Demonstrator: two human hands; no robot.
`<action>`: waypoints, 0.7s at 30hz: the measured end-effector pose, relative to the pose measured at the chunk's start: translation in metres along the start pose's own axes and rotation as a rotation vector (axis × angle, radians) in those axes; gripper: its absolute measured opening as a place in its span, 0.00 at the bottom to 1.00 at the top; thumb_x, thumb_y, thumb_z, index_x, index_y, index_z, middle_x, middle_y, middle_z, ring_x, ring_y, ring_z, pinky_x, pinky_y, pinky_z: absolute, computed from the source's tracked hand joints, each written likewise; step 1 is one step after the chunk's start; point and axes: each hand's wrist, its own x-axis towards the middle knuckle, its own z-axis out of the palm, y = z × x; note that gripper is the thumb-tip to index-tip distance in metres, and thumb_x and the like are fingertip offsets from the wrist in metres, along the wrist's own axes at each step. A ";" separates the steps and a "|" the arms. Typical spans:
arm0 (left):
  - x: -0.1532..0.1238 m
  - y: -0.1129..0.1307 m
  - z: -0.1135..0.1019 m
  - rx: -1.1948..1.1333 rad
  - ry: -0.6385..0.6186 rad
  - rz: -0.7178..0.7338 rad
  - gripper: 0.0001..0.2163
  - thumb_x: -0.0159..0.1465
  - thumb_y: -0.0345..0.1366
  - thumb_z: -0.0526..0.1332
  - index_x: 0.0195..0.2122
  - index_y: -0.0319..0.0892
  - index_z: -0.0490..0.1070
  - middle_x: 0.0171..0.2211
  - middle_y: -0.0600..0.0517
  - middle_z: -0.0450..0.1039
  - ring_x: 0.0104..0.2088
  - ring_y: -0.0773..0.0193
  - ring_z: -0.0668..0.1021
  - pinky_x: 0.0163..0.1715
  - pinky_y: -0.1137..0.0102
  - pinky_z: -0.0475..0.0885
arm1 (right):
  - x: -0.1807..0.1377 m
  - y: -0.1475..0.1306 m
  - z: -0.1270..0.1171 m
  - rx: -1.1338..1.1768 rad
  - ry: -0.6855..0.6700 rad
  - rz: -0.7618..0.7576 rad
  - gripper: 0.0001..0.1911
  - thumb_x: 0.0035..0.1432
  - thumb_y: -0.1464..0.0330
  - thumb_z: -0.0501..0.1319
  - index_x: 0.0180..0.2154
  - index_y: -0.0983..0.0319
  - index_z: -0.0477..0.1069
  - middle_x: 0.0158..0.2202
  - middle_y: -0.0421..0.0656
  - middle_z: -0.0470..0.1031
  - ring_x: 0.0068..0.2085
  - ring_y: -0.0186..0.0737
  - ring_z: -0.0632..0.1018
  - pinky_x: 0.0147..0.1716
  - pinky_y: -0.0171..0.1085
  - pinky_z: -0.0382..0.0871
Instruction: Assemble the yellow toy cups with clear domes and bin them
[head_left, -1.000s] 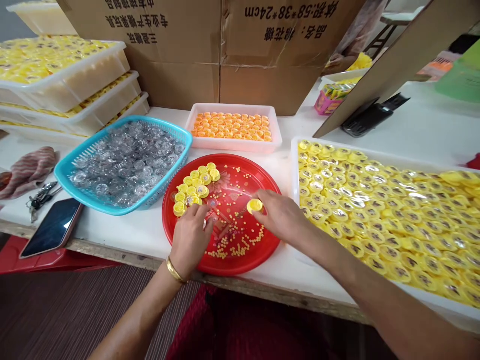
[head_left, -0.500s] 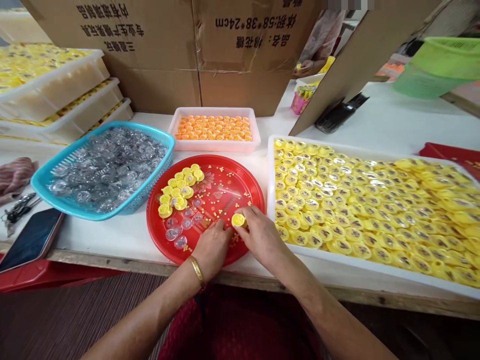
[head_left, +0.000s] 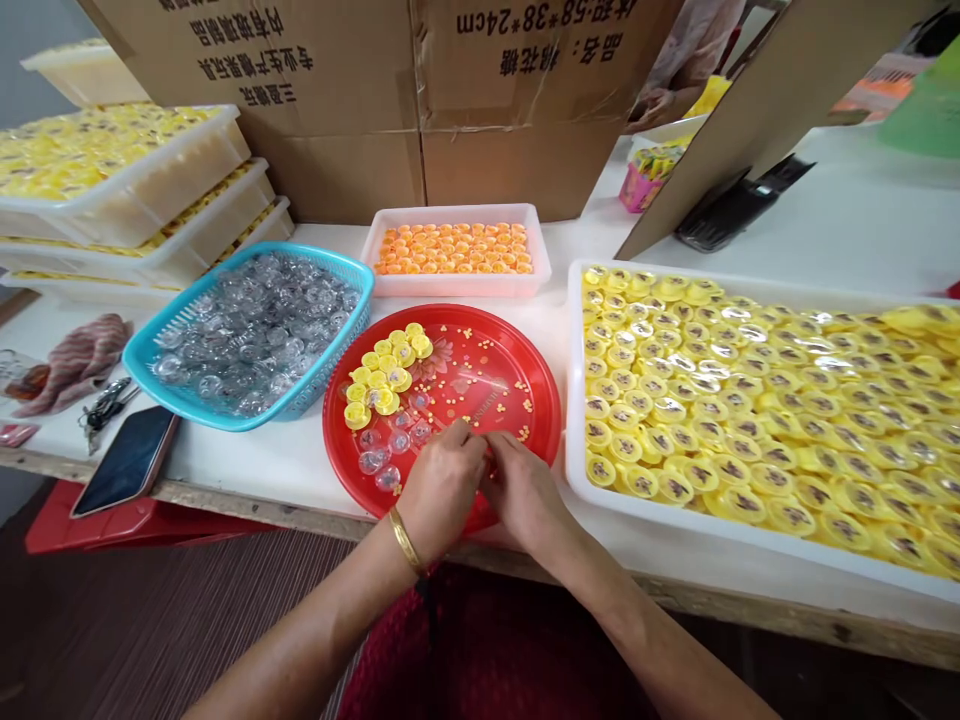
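Observation:
Over the near part of the round red tray (head_left: 517, 360), my left hand (head_left: 452, 485) and my right hand (head_left: 525, 485) meet, fingers closed together. Half a second ago a small yellow cup was in my right hand; the fingers hide what is between them now. On the tray's left side stands a cluster of yellow cups (head_left: 386, 375). Several clear plastic domes (head_left: 388, 478) lie nearer to my left hand. Tiny pale yellow pieces (head_left: 469, 418) are scattered across the tray.
Clear domes fill a blue basket (head_left: 135, 345) on the left. Behind the tray sits a white tub (head_left: 457, 285) of orange cups. Packed yellow pieces fill a large white tray (head_left: 576, 400) at right. A phone (head_left: 127, 462), keys (head_left: 105, 405), stacked tubs (head_left: 172, 170) and a cardboard box (head_left: 360, 160) surround this.
My left hand has come up against my right hand, and the yellow cup is now hidden by the fingers. The camera view has shifted, moving the scene rightward.

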 end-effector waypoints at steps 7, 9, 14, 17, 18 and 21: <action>-0.022 -0.016 -0.011 -0.172 0.048 -0.119 0.09 0.65 0.31 0.58 0.31 0.40 0.76 0.28 0.51 0.75 0.30 0.65 0.75 0.31 0.72 0.66 | 0.002 0.009 -0.002 0.085 0.083 -0.033 0.13 0.55 0.77 0.64 0.42 0.62 0.68 0.41 0.44 0.74 0.40 0.44 0.77 0.40 0.39 0.69; -0.028 -0.025 -0.017 -0.071 -0.031 -0.178 0.07 0.64 0.30 0.59 0.30 0.41 0.76 0.28 0.52 0.76 0.29 0.65 0.76 0.32 0.71 0.67 | 0.003 0.010 -0.002 0.115 0.110 -0.030 0.13 0.55 0.76 0.65 0.42 0.62 0.68 0.41 0.45 0.74 0.41 0.45 0.77 0.41 0.40 0.70; -0.020 -0.045 -0.022 0.431 0.022 -0.222 0.07 0.64 0.32 0.57 0.37 0.39 0.75 0.39 0.45 0.75 0.39 0.55 0.76 0.37 0.65 0.69 | 0.003 0.009 -0.001 0.211 0.168 -0.049 0.11 0.56 0.73 0.65 0.42 0.61 0.69 0.41 0.43 0.75 0.39 0.43 0.77 0.42 0.40 0.70; -0.009 -0.053 -0.016 0.581 -0.031 -0.140 0.06 0.64 0.32 0.57 0.36 0.38 0.74 0.37 0.44 0.73 0.42 0.52 0.74 0.38 0.63 0.69 | 0.003 0.009 0.000 0.287 0.158 -0.047 0.10 0.57 0.73 0.64 0.42 0.61 0.70 0.42 0.43 0.76 0.40 0.42 0.78 0.42 0.40 0.71; -0.006 -0.054 -0.014 0.596 -0.048 -0.125 0.06 0.64 0.32 0.57 0.35 0.38 0.74 0.36 0.45 0.73 0.41 0.52 0.74 0.37 0.63 0.69 | 0.003 0.010 0.001 0.308 0.158 -0.041 0.11 0.57 0.73 0.64 0.42 0.61 0.70 0.42 0.43 0.76 0.40 0.42 0.78 0.42 0.40 0.71; -0.003 -0.057 -0.008 0.558 -0.034 -0.101 0.07 0.64 0.33 0.56 0.35 0.39 0.73 0.35 0.46 0.73 0.39 0.53 0.75 0.36 0.63 0.69 | 0.002 0.010 0.001 0.331 0.181 -0.041 0.12 0.56 0.73 0.65 0.44 0.61 0.70 0.43 0.43 0.75 0.41 0.43 0.77 0.44 0.40 0.71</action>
